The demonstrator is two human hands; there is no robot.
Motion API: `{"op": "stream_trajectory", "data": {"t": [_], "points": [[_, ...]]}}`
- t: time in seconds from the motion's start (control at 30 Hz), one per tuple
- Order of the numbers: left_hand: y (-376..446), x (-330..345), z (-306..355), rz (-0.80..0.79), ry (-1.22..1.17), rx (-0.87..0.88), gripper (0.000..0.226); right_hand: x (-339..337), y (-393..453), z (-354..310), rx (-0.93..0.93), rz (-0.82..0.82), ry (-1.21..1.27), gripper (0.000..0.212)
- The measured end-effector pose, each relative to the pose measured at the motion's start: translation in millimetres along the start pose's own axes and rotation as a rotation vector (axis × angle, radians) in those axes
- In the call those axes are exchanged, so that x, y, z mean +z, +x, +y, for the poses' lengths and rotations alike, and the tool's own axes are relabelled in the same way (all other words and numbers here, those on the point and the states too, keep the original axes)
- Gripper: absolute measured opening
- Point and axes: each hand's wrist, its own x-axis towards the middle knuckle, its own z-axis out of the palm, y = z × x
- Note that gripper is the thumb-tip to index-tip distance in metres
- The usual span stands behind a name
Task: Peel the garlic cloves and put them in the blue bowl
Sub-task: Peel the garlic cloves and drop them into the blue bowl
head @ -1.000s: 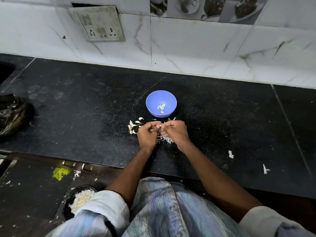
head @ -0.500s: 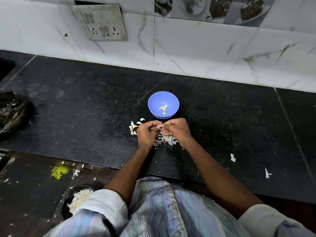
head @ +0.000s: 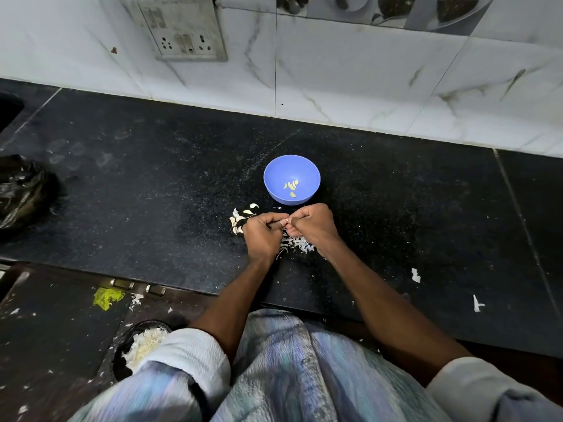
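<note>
Black speckled table (head: 152,184) is stretching below white marble tiles (head: 365,86), a crumpled black bag (head: 21,190) lying at its left edge. We are seeing unpeeled cloves (head: 240,217) beside the left hand (head: 262,236), its grip pinching a garlic clove (head: 285,221) together with the right hand (head: 313,226). Just beyond, the blue bowl (head: 274,172) is holding peeled cloves (head: 292,186).

counter (head: 152,193): dark speckled stone, polished
bowl (head: 275,170): smooth blue plastic
wall (head: 350,86): glossy veined tile
bag (head: 21,190), left edge: shiny black plastic
shirt (head: 289,376): crinkled cloth
</note>
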Motion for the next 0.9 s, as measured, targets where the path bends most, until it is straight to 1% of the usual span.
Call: {"op": "stream_trajectory", "data": {"t": [0.1,0.17,0.3,0.47,0.63,0.8,0.9], "points": [[-4.5,0.7,1.0,0.012,0.040,0.056,0.024,2.7,0.7,4.1,-0.003,0.023,-0.051,0.021],[-5.3,2.1,2.8,0.017,0.051,0.078,0.023,2.5,1.3,6.4,0.005,0.025,-0.022,0.020],[2.7,2.8,5.7,-0.005,0.007,0.048,0.019,-2.8,3.4,2.0,0.018,0.011,0.085,0.013],[5.3,4.2,4.8,-0.052,-0.046,0.044,0.017,-6.1,7.5,3.6,-0.004,0.007,0.075,0.011],[3.0,3.8,-0.9,-0.094,-0.093,0.019,0.017,-5.3,5.4,8.5,0.001,-0.008,0.067,0.015],[3.2,1.2,-1.0,-0.096,-0.231,-0.063,0.015,-2.3,5.3,6.5,-0.013,-0.034,0.057,0.016],[4.5,3.9,2.1,-0.092,-0.376,-0.204,0.020,2.5,6.7,5.9,-0.015,-0.040,0.045,0.018]]}}
